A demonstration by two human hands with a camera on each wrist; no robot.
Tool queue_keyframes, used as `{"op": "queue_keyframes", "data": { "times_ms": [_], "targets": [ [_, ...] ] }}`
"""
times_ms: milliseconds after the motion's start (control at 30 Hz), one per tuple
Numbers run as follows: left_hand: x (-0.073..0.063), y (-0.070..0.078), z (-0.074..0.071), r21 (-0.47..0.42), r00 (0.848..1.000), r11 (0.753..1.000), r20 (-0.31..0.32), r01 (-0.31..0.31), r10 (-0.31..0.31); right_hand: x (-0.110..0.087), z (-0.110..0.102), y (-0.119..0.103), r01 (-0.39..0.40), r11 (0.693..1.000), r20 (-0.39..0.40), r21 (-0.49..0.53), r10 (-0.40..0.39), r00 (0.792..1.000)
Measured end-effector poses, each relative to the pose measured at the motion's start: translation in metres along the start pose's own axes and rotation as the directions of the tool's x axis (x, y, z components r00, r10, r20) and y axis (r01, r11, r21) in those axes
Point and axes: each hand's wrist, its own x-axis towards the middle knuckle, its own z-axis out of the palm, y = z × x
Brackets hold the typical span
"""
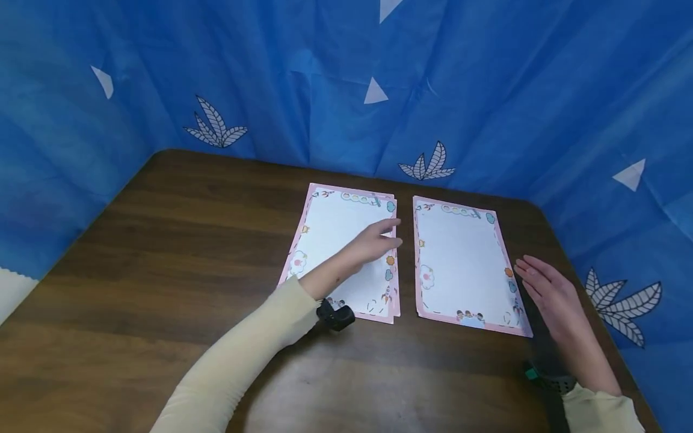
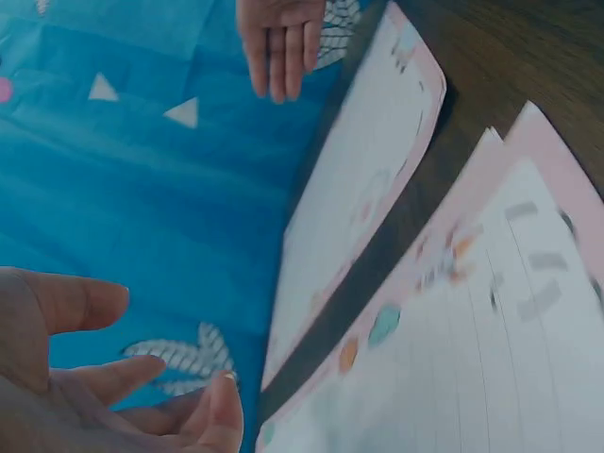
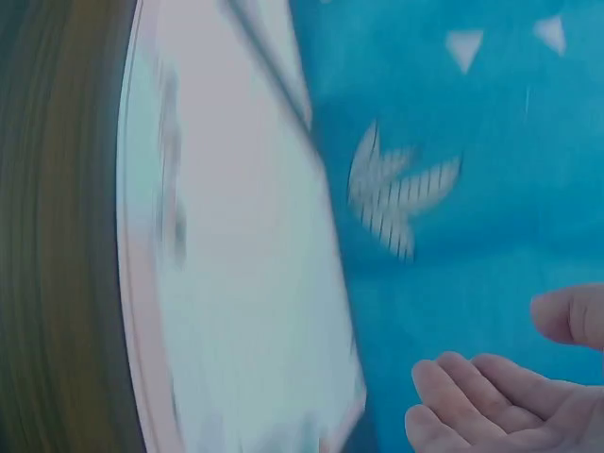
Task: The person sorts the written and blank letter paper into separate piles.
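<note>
Two sets of white paper with pink, cartoon-decorated borders lie side by side on the table. The left set point(image 1: 338, 219) shows at least two sheets, slightly askew. Over its right side extends my left hand point(image 1: 373, 242), holding nothing, its fingers loosely extended and thumb apart. Beside the right edge of the other sheet point(image 1: 460, 258) is my right hand point(image 1: 552, 294), fingers straight and close together, fingertips right at the border. The right wrist view has this palm point(image 3: 510, 406) turned up with nothing in it. Faint ruled lines cross the paper in the left wrist view.
A dark brown wooden table point(image 1: 178, 252) lies under the sheets. Behind it and along its right side hangs a blue curtain point(image 1: 260, 72) printed with white leaves and triangles. A black wrist camera point(image 1: 335, 316) sits on the left wrist, below the cream sleeve's cuff.
</note>
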Motion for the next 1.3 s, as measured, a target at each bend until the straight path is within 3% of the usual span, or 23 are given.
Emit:
{"op": "queue_keyframes", "data": {
  "times_ms": [100,267,400,600,700,900,1100,1300],
  "targets": [
    [-0.021,-0.004,-0.028,0.013,0.999,1.0,-0.035,0.0,0.0,0.004,0.019,-0.003,0.021,0.996,0.023,0.091,-0.023,0.999],
    [-0.052,-0.017,-0.068,-0.002,0.993,1.0,-0.114,-0.016,0.016,-0.002,0.068,-0.041,0.033,0.995,0.12,0.089,-0.044,0.992],
    [-0.073,-0.032,-0.096,-0.029,0.987,0.999,-0.16,-0.015,0.01,-0.003,0.106,-0.067,0.019,0.999,0.163,0.042,-0.025,0.986],
    [-0.095,-0.061,-0.128,-0.092,0.97,0.995,-0.235,0.041,-0.061,0.01,0.154,-0.078,0.002,0.997,0.199,-0.077,0.013,0.98],
    [-0.098,-0.07,-0.132,-0.103,0.962,0.991,-0.251,0.081,-0.105,0.013,0.174,-0.077,-0.035,0.997,0.224,-0.062,0.048,0.973],
    [-0.093,-0.074,-0.126,-0.19,0.967,0.975,-0.207,0.113,-0.152,0.016,0.204,-0.073,-0.15,0.988,0.283,0.034,0.135,0.95],
    [-0.09,-0.076,-0.126,-0.334,0.977,0.939,-0.158,0.08,-0.14,0.017,0.211,-0.073,-0.179,0.969,0.274,0.172,0.128,0.953],
    [-0.089,-0.075,-0.129,-0.373,0.976,0.925,-0.16,0.08,-0.149,0.016,0.211,-0.077,-0.181,0.955,0.256,0.234,0.119,0.959]
  ]
}}
